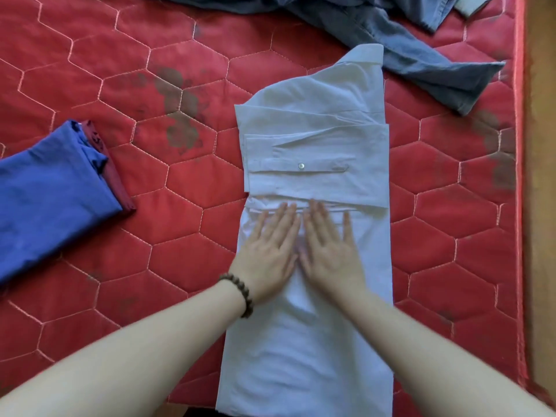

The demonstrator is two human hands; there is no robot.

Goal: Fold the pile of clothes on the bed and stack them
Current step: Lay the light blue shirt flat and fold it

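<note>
on the red bed [180, 40] my white shirt [313, 164] lies half done, sides and sleeves folded in, lengthwise fold still to do. the grey-blue clothes [400, 46] beyond wait unfolded; the blue stack [51, 188] sits finished at left (two pieces, i think). my left hand [267, 251] and right hand [331, 251] press flat, fingers straight, gripping nothing.
</note>
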